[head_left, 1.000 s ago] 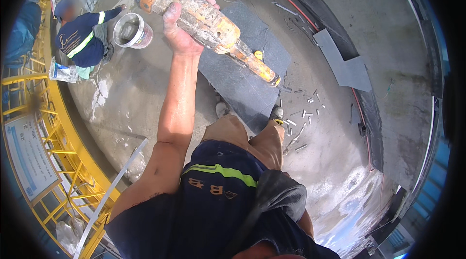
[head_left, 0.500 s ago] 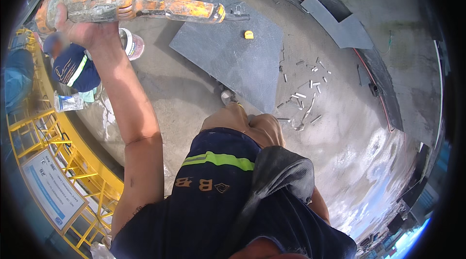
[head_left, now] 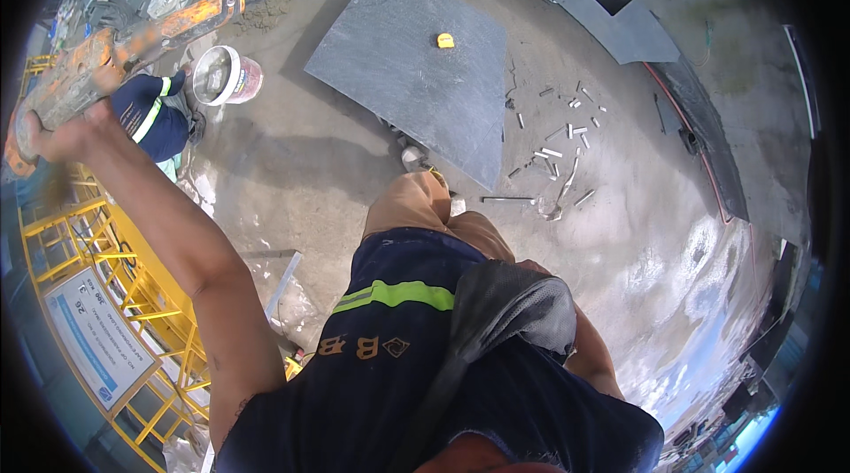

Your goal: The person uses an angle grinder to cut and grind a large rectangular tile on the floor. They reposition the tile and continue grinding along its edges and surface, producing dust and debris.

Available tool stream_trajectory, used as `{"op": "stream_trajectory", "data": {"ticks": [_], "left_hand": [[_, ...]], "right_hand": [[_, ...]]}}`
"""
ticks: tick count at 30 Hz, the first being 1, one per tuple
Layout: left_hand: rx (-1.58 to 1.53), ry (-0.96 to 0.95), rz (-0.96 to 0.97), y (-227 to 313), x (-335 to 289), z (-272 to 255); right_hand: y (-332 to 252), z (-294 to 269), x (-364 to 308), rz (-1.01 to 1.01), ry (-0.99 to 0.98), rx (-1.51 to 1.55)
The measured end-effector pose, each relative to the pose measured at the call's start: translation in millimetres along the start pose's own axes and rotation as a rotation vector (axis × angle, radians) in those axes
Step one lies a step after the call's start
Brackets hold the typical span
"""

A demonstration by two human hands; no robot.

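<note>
At the upper left, my left hand [head_left: 75, 132] is wrapped round the thick body of an orange corded power tool [head_left: 66, 88], dirty and scuffed. Its long handle points up and to the right, with the cable leaving that end. The tool's working end is not clear to see. A grey cloth [head_left: 522, 309] hangs over my front. Behind it my right arm [head_left: 595, 353] is bent, and the hand is almost wholly hidden. On the floor ahead of me a large grey slab [head_left: 407, 74] carries a yellow tape measure [head_left: 445, 41].
A co-worker in dark blue [head_left: 146, 114] crouches at the left by a white bucket [head_left: 239, 79]. Yellow railing [head_left: 133, 296] with a sign [head_left: 93, 336] curves along the left. Cut offcuts [head_left: 552, 152] litter the floor right of the slab. Another grey sheet [head_left: 611, 30] lies beyond, near a red hose [head_left: 673, 105].
My left hand has swung the power tool left and lower, tilting its handle end upward. The bucket and more of the floor at left have come into view. The tape measure stays on the slab.
</note>
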State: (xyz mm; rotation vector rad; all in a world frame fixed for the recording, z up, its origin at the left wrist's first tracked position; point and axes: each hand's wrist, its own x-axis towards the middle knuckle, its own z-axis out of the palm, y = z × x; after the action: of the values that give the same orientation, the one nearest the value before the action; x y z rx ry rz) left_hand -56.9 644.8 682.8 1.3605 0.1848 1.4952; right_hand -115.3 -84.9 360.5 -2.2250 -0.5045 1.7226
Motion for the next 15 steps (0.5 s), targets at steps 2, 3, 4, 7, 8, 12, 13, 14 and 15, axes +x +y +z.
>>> {"op": "stream_trajectory", "data": {"ticks": [2,3,4,7,8,12,13,14,15], "left_hand": [[-0.024,0.131,0.004,29,7,-20],[-0.040,0.106,0.035,42,12,-33],[-0.065,0.147,-0.013,60,19,-49],[-0.059,0.090,-0.035,108,32,-96],[-0.017,0.089,-0.005,123,31,-109],[0.077,0.139,0.026,169,2,-137],[0.111,0.171,0.071,168,-13,-139],[0.114,0.194,0.086,166,-29,-141],[0.123,0.303,0.041,163,-40,-141]], "right_hand": [[1,6,-2,-0.038,0.000,-0.029],[3,9,-5,-0.056,0.003,-0.037],[5,12,-7,-0.083,0.008,-0.055],[12,24,-11,-0.126,0.002,-0.118],[14,28,-11,-0.132,-0.009,-0.150],[21,36,1,-0.046,-0.038,-0.127],[23,36,2,0.044,-0.039,-0.071],[26,35,5,0.050,-0.054,-0.031],[28,33,9,0.055,-0.069,0.009]]}}
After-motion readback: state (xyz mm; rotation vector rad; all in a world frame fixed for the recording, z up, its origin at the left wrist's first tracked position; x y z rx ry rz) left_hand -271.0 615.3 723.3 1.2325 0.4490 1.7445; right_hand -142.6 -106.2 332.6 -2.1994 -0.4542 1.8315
